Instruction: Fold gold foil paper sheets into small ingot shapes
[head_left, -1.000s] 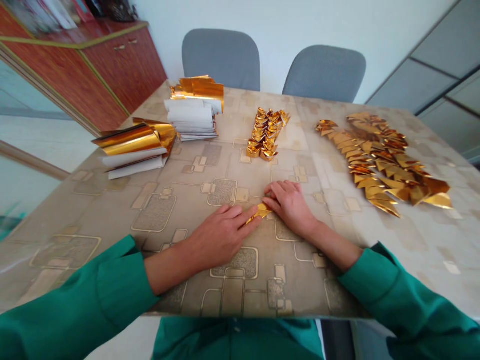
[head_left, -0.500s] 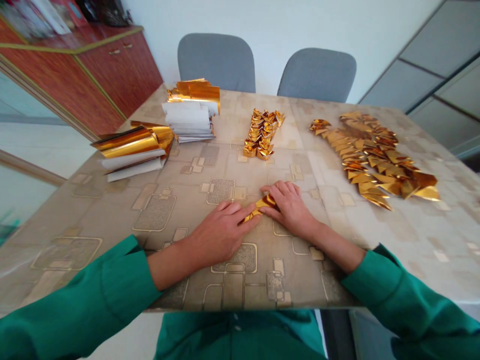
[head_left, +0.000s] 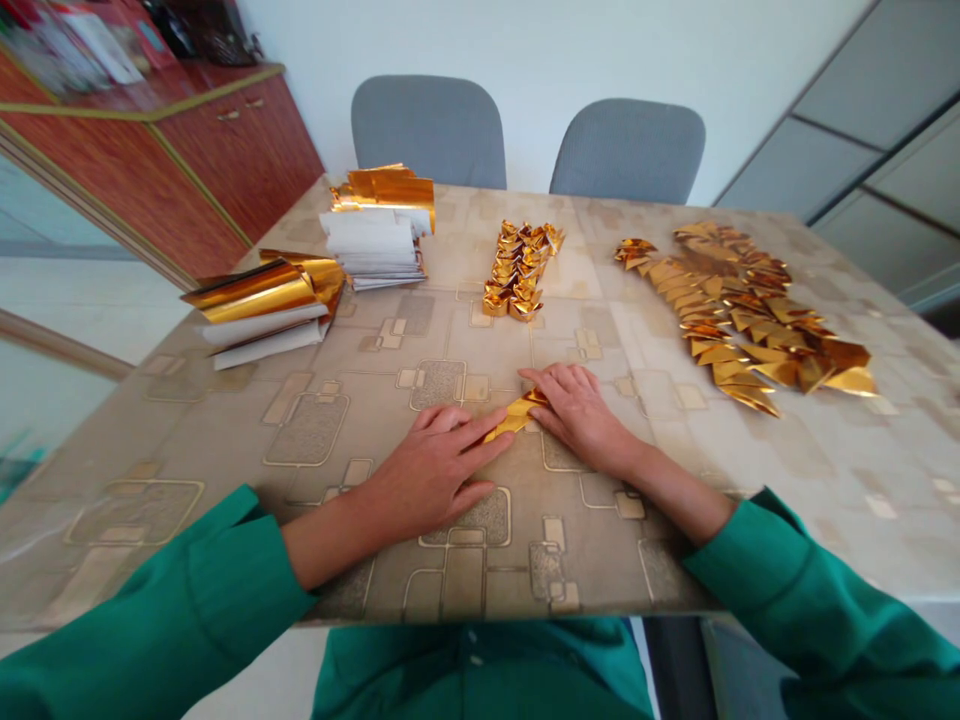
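A narrow folded piece of gold foil paper [head_left: 513, 417] lies slanted on the patterned tablecloth in front of me. Its left end is held down by the fingertips of my left hand [head_left: 431, 462], the lowest digit spread away from the paper. My right hand [head_left: 581, 410] covers the right end, fingers curled over it and thumb along the near side. Beyond my hands stand two rows of folded gold foil pieces [head_left: 517, 270], nested together. A larger spread of pointed folded gold foil pieces [head_left: 739, 310] lies to the right.
At the back left are a stack of gold and white paper sheets [head_left: 375, 240] and a second bent stack [head_left: 262, 305]. Two grey chairs [head_left: 427, 130] stand behind the tablecloth-covered table [head_left: 187, 430]. A reddish wooden cabinet [head_left: 225, 150] is at the far left.
My left hand has slid slightly left and its lower digit has spread away from the paper, so more of the gold foil paper shows. My right hand stays at its end.
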